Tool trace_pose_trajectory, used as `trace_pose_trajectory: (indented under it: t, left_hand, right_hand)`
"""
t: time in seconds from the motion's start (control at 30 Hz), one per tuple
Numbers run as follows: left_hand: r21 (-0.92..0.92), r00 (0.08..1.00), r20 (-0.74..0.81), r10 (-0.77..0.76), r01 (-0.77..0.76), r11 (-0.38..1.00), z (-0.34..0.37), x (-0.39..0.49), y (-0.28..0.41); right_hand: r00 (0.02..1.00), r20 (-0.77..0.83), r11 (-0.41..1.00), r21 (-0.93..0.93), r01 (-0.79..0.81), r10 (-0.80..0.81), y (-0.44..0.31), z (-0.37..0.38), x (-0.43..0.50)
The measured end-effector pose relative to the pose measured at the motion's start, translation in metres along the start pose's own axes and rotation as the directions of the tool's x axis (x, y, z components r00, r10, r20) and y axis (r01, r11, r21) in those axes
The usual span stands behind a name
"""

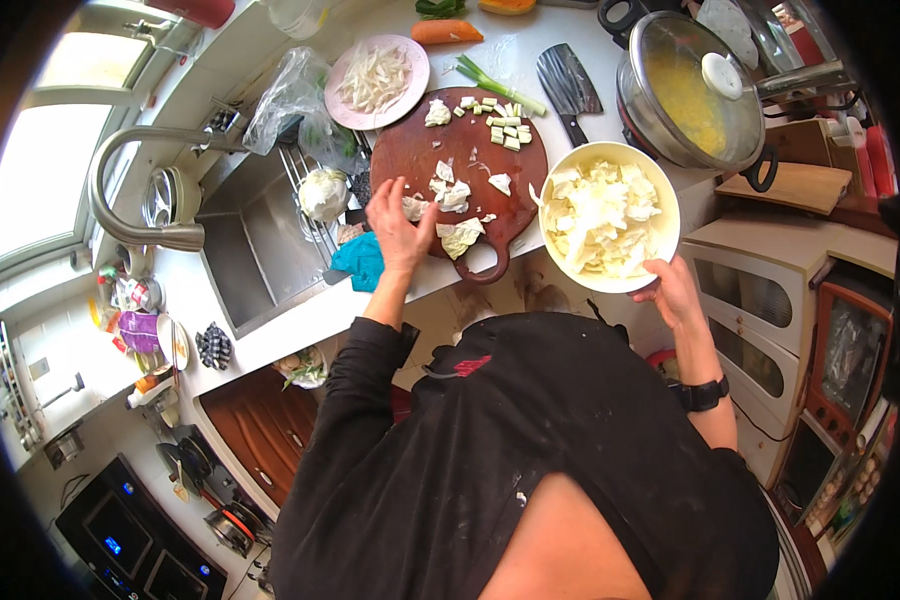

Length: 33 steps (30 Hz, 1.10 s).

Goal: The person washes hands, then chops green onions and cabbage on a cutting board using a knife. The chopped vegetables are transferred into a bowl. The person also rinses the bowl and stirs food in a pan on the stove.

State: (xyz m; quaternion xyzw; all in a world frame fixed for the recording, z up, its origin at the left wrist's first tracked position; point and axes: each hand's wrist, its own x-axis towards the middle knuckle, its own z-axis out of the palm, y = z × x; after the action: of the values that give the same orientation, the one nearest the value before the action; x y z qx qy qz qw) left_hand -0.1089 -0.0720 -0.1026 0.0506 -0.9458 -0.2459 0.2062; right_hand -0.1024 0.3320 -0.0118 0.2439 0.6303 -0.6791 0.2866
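My right hand [671,289] grips the rim of a cream bowl [673,225] heaped with torn cabbage leaves [604,214]. The bowl is tilted a little and held beside a round wooden cutting board [412,146] with a loop handle. Over the board's left edge, my left hand [399,232] has its fingers spread, close to a piece of cabbage. More cabbage scraps [454,193] lie scattered across the board. Chopped scallion pieces [508,129] sit near its far right side. Whether the left fingertips touch any scrap is hard to tell.
A cleaver [570,86] lies right of a scallion stalk [495,84]. Behind the board are a plate of white shreds [339,96] and a carrot [446,31]. At left is a steel sink [251,247] with a cabbage head [324,195] on its rack. A lidded pot [656,112] stands right.
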Motion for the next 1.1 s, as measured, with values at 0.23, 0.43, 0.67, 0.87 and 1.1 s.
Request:
trace_pose_trajectory:
  t: [0.23, 0.43, 0.67, 0.87, 1.1]
  left_hand:
    - [-0.235, 0.995, 0.097, 0.01, 0.013, 0.972, 0.057, 0.017, 0.051]
    - [0.007, 0.981, 0.036, 0.191, -0.191, 0.982, 0.076, 0.115, 0.005]
    - [-0.076, 0.948, 0.317, 0.026, -0.002, 0.997, 0.059, 0.069, 0.021]
    - [-0.053, 0.902, 0.313, 0.299, -0.298, 0.953, 0.04, 0.019, 0.067]
    - [-0.039, 0.857, 0.271, 0.438, -0.445, 0.895, 0.018, -0.011, 0.035]
  right_hand:
    - [0.999, -0.032, 1.0, 0.03, 0.008, -0.007, 0.006, -0.004, -0.005]
    - [0.999, -0.038, 0.999, 0.035, 0.002, 0.0, 0.012, -0.008, -0.007]
    - [0.999, -0.048, 0.998, 0.062, 0.002, 0.001, 0.017, -0.01, -0.005]
    - [0.999, -0.038, 0.998, 0.068, 0.014, -0.011, 0.014, -0.008, -0.002]
    - [1.0, -0.014, 1.0, 0.022, 0.014, -0.014, 0.008, -0.001, -0.004]
